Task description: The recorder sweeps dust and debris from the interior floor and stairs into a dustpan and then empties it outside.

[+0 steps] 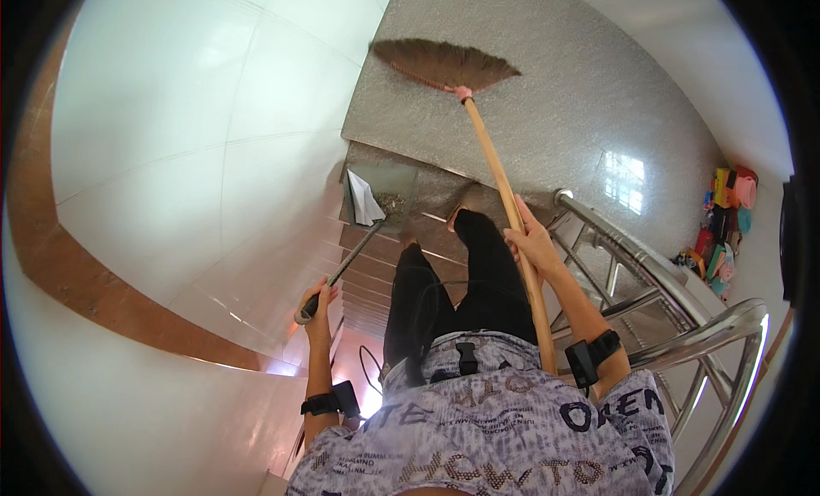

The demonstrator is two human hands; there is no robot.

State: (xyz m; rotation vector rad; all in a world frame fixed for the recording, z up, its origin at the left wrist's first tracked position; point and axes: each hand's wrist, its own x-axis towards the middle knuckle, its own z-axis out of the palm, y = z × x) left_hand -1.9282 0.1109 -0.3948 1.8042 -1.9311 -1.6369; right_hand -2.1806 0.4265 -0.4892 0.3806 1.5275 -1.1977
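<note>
My left hand (319, 306) is closed around the dark grip of a long-handled dustpan (409, 176). A folded white sheet of paper (364, 200) and a small heap of debris (392, 203) lie in the pan, which is at the left end of a stair step. With my right hand (533, 242) I hold the wooden handle of a broom (496, 156). The broom's brown bristle head (448, 62) is out ahead on the grey speckled floor, near the left wall, apart from the dustpan.
Brown stair steps (368, 265) descend beneath and behind my feet. A shiny metal railing (640, 259) stands close on my right. White tiled wall (282, 86) rises on the left. Several colourful items (721, 221) are piled along the far right wall.
</note>
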